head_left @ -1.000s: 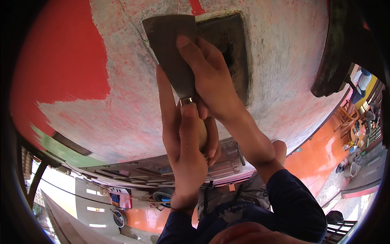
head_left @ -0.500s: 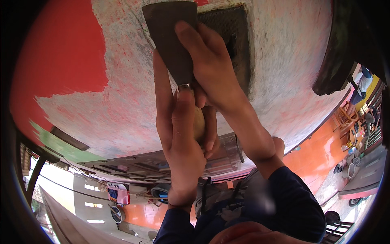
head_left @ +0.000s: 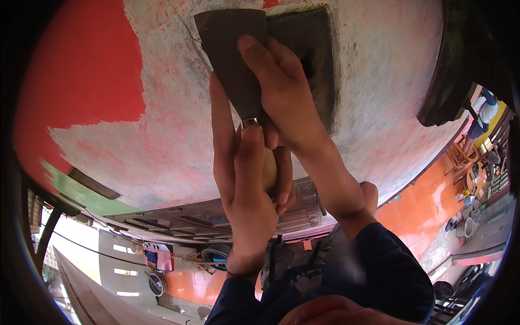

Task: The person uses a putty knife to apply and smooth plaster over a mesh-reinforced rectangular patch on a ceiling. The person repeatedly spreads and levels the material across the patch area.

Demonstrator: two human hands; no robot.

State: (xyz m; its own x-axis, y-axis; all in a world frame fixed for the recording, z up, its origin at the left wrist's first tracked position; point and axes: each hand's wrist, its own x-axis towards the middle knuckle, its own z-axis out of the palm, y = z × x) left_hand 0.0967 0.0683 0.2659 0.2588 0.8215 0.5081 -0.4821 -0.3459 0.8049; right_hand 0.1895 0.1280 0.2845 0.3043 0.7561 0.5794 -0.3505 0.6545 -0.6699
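Observation:
A broad putty knife (head_left: 225,51) with a dark flat blade lies up against a patchy wall (head_left: 168,135), its wide edge pointing away from me. My left hand (head_left: 246,200) is wrapped round its pale handle, thumb along the handle near the metal collar. With my right hand (head_left: 290,95) I grip the blade from the right side, thumb pressed flat on its face. Behind the blade and right hand, a dark mesh-covered square opening (head_left: 323,70) is set into the wall. Whether the blade edge touches the wall I cannot tell.
Bright red paint (head_left: 81,76) covers the wall's left part, with a green strip (head_left: 97,203) below it. A dark beam-like shape (head_left: 449,81) hangs at the right. Farther off are an orange tiled floor (head_left: 414,216), a wooden chair (head_left: 463,154) and a person (head_left: 482,116).
Both hands and the putty knife have shifted slightly right and down in the picture. The grip looks the same.

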